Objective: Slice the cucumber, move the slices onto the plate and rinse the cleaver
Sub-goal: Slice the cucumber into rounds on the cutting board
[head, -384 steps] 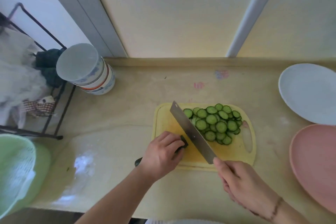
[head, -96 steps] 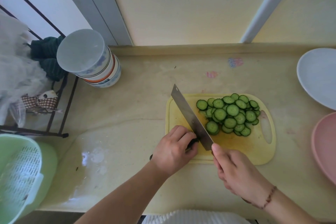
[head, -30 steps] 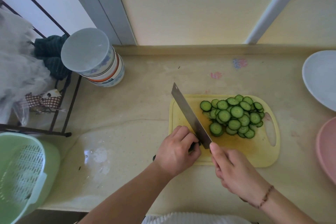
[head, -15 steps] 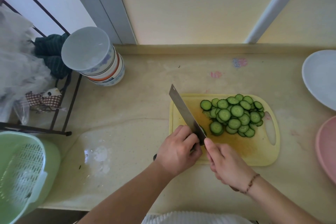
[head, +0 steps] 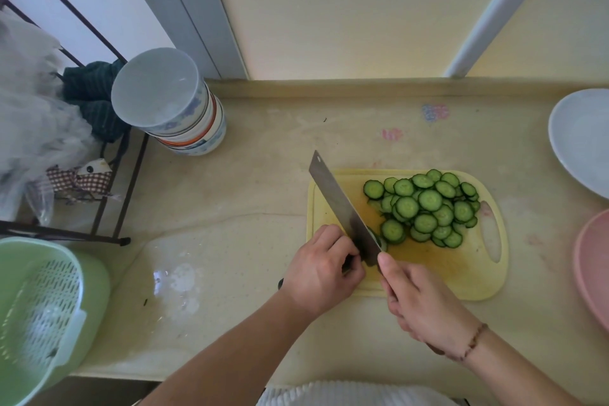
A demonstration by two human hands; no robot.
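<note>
Both hands grip: left hand (head: 324, 269) cucumber stub, right hand (head: 420, 301) cleaver (head: 342, 208), at board's (head: 461, 277) near-left edge

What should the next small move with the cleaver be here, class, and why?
Probably one more downward cut: the left hand grips a short cucumber stub against the cleaver, held by the right hand, and the slices lie on the cutting board.

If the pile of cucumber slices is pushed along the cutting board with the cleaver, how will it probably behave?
The cucumber slices lie loose and overlapping, so they would probably slide and spread rather than move as one block. Their cut faces look moist, so some may stick to the cleaver. They are thin and flat, so rolling off the cutting board seems unlikely.
</note>
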